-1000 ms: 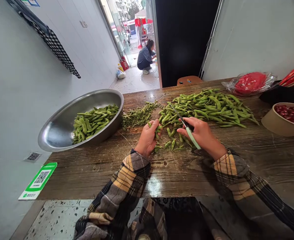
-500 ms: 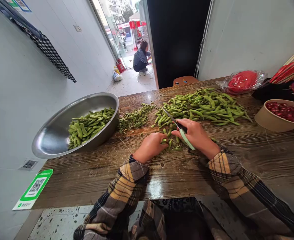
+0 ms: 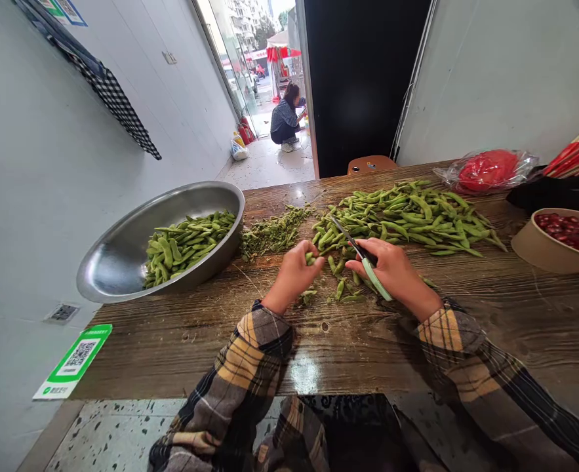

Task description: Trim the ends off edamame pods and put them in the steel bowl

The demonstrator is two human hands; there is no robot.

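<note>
My left hand is closed round a green soybean pod, lifted just off the wooden table. My right hand grips scissors with pale green handles, the blades pointing up and to the left over the pods. A big heap of untrimmed pods lies behind my hands. A few loose pods lie between my hands. At the left a steel basin holds trimmed pods.
A pile of cut stem scraps lies beside the basin. A tan bowl of red fruit and a bagged red item stand at the right. A chair back shows behind the table. A person crouches in the doorway.
My left hand dipped to the loose pods on the table, then rose again with a pod in its fingers. My right hand kept the scissors in nearly the same place.
</note>
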